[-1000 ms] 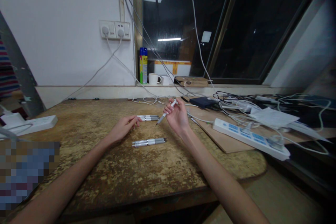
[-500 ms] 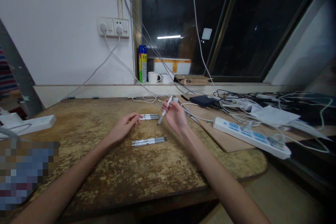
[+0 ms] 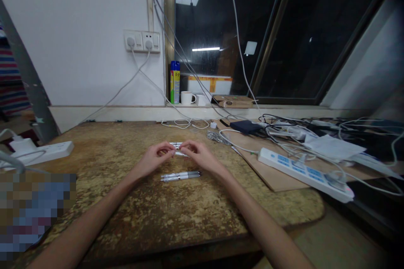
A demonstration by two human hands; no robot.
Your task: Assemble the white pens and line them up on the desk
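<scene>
On the worn wooden table [image 3: 142, 210], both hands meet at a small group of white-and-grey pens [image 3: 176, 145]. My left hand [image 3: 155, 157] curls with thumb and fingertips closed at the left end of the group. From the other side, my right hand [image 3: 198, 155] has its bent fingers closed at the right end of a pen [image 3: 180, 154], which lies just nearer than the others. The fingers hide the ends of these pens. Nearer to me, a second group of similar pens [image 3: 179, 176] lies side by side, apart from both hands.
A white power strip [image 3: 306, 174] rests across a brown board [image 3: 268, 172] at right, amid tangled cables and papers [image 3: 334, 146]. Another power strip [image 3: 53, 153] is at left. On the sill stand a spray can [image 3: 174, 82], a white mug [image 3: 187, 98] and a cardboard box [image 3: 233, 101].
My right hand has come down and left, bringing its slanted pen down flat beside the far group. My left hand has shifted slightly right. The view has tilted up a little.
</scene>
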